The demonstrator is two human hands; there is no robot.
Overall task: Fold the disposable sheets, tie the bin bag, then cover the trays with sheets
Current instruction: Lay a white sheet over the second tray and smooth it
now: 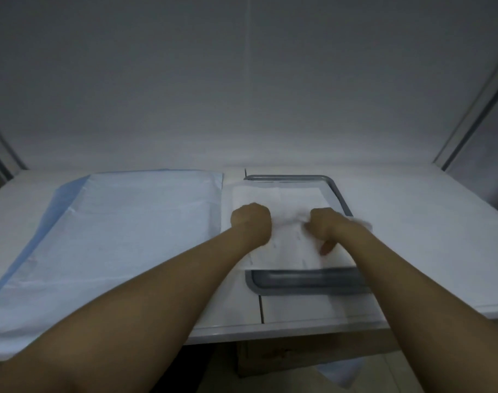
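Gripping the white sheet (281, 199) with my right hand (325, 226), fingers curled and thumb pointing down, I have its right edge bunched up beside my knuckles. The sheet lies over the grey tray (307, 282), covering most of it; the tray's near rim and its far right corner show past the paper. My left hand (250, 219) sits fisted on the sheet's left part, fingers curled under, and I cannot tell whether it pinches the paper or only presses on it. Just left of the tray a blue sheet (123, 222) is spread flat on the white table (412, 222), reaching the near edge.
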